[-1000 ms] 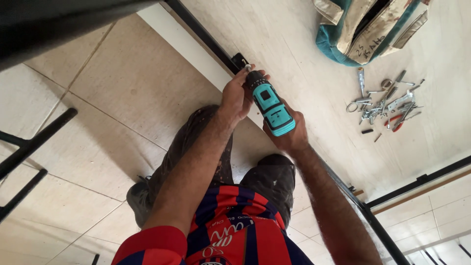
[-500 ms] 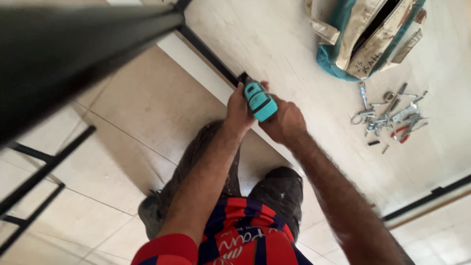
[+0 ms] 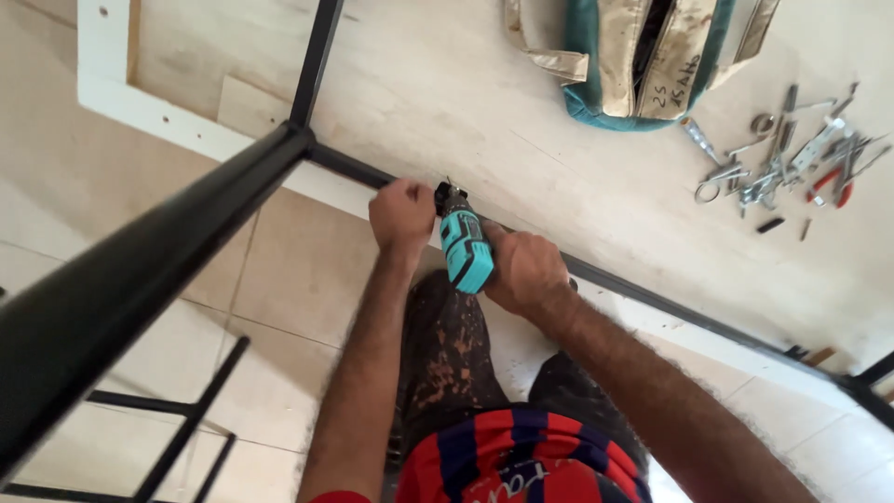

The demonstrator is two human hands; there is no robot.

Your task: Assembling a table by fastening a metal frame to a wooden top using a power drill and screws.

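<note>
Drill bit tip is hidden where the teal cordless drill (image 3: 465, 247) meets the black metal frame bar (image 3: 652, 296); whether a screw sits there can't be made out. The right hand (image 3: 523, 270) is wrapped closed around the drill's grip, fingers hidden behind the body. The left hand (image 3: 402, 214) is fisted shut just beside the drill's chuck, resting at the frame bar; what it pinches, if anything, can't be told. The drill points away from the person, nose on the bar at the edge of the pale wooden board (image 3: 466, 84).

A thick black tube (image 3: 140, 279) crosses the lower left, blurred and close to the camera. The teal and beige tool bag (image 3: 643, 56) is cut off by the top edge; its contents are unclear. Loose metal hardware and red-handled pliers (image 3: 792, 158) lie scattered on the board, well apart from the hands.
</note>
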